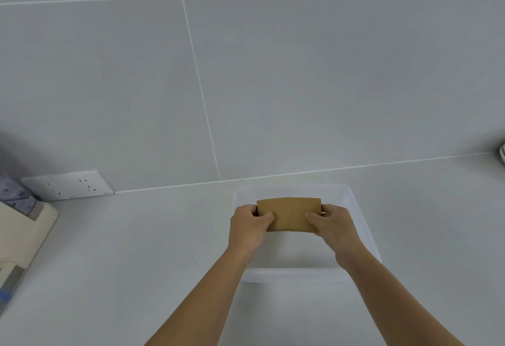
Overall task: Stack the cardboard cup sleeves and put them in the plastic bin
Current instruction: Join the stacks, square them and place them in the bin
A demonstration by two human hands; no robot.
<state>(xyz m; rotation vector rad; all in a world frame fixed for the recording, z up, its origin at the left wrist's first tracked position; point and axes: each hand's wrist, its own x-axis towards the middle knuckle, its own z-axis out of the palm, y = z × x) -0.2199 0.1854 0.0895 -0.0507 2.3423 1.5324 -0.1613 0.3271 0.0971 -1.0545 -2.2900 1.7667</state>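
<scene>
Sleeves flat, pinched at both ends by left hand and right hand, held over clear plastic bin on counter. Wall socket far left.

A wall of large pale grey tiles is seen straight ahead, crossed by thin white grout lines. Below it, a smooth light grey bench is met along a white seam. A white double socket plate is set low on the wall at the left. A cream-coloured appliance is cut off by the left edge, with a blurred bluish patterned object behind it. Soft, even light is spread everywhere.
</scene>
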